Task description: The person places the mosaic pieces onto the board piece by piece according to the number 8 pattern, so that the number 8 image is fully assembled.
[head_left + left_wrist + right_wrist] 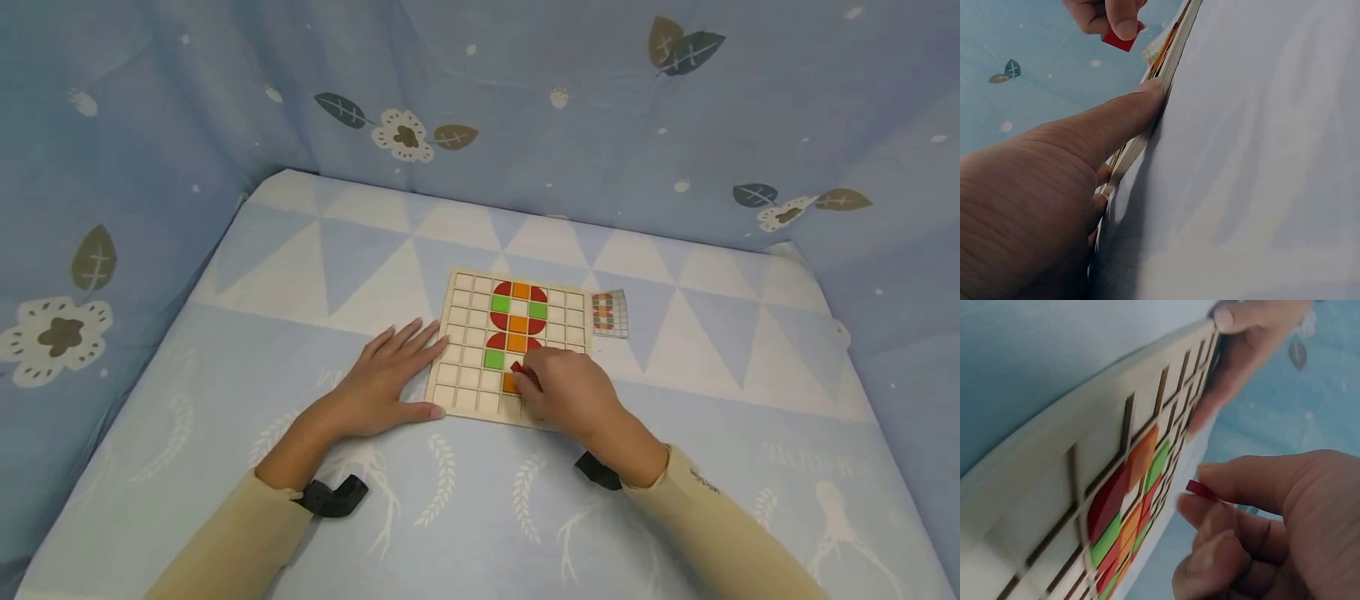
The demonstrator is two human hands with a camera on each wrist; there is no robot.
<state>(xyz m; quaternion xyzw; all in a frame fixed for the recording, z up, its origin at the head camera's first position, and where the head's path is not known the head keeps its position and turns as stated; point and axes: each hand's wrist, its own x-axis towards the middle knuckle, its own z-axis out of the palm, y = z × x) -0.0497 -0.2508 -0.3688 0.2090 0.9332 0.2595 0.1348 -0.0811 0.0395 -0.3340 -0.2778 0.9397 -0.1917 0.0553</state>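
A wooden grid board (467, 377) lies on the table, with red rounded tiles (501, 321), orange square tiles (517, 342) and green square tiles (494, 358) set in its cells. My right hand (573, 392) is over the lower right of the board and pinches a small red tile (1202, 490) between thumb and forefinger. In the right wrist view that tile is held off the board's surface. At the board's left edge my left hand (386, 379) rests with fingers spread, its fingertips and thumb touching the rim. Cells beneath the right hand are hidden.
A small printed pattern card (611, 314) lies against the board's right side, showing a grid of similar colours. The table has a blue and white patterned cloth (300, 275). Blue printed curtains (525, 108) stand behind and at both sides.
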